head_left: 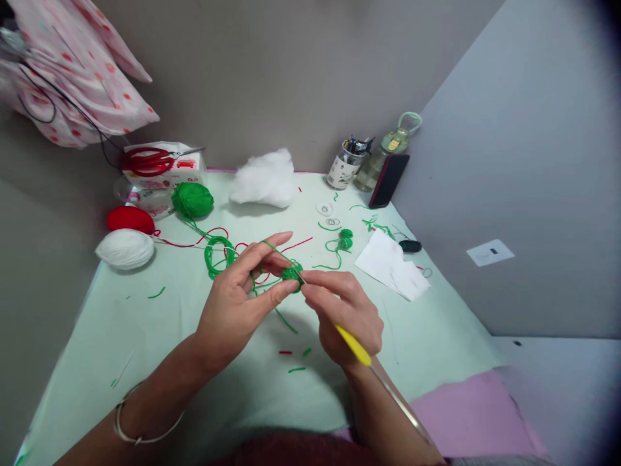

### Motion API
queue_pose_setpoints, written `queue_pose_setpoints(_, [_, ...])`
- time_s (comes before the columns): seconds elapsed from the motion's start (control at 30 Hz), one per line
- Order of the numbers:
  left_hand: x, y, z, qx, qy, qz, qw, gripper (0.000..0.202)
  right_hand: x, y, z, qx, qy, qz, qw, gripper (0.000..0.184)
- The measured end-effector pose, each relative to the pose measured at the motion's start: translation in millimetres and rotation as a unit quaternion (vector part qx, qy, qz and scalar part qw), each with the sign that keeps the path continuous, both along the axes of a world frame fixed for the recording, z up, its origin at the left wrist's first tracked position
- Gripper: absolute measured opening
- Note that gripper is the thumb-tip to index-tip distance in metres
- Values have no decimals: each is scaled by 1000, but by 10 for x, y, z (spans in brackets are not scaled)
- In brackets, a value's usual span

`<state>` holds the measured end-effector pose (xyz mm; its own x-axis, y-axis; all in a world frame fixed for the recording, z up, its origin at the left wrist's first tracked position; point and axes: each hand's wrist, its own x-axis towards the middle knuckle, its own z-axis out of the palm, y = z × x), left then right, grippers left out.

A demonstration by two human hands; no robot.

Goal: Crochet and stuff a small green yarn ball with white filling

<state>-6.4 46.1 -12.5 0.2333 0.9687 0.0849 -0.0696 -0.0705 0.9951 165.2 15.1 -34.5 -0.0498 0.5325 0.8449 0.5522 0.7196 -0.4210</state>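
Note:
My left hand (247, 285) pinches a small green crochet piece (292, 274) between thumb and fingers, with green yarn running over its raised index finger. In my right hand (347, 314) is a crochet hook (356, 346) with a yellow grip and a metal shaft. Its thin tip meets the crochet piece, partly hidden by my fingers. A loose coil of green yarn (206, 257) lies just behind my left hand, leading back to a green yarn ball (193, 199). Two small green crocheted balls (345, 239) with trailing yarn lie beyond my right hand.
Red (130, 220) and white yarn balls (125, 249) sit at the left edge. Red-handled scissors (148, 162) rest on a box. Behind are white stuffing (264, 178), a pen cup (344, 166), a bottle (372, 169) and a phone (389, 181). White paper (391, 266) lies at right.

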Motion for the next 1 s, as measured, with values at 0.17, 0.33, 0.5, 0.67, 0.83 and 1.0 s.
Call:
queue_pose_setpoints(0.17, [15,33,-15,-116,-112,-55,985,53,-37,12,-92,49,-13,-23,998,34])
queue_pose_setpoints(0.33, [93,-44,-71,-139,-152,-34,978,52,-61,11,-140,125,-84,-125,981,33])
queue_pose_setpoints(0.5, [137,-110,-56,-141,-192,-51,970,52,-92,-18,-80,103,-25,-98,990,32])
queue_pose_setpoints(0.67, [137,-75,-47,-117,-151,-37,981,62,-119,-2,-76,28,17,-92,995,36])
queue_pose_setpoints(0.83, [174,-88,-74,-181,-201,-50,961,62,-96,-13,-207,129,-62,-142,979,43])
queue_pose_setpoints(1.0, [134,-27,-32,-260,-244,-137,924,59,-99,4,-58,28,76,-47,996,36])
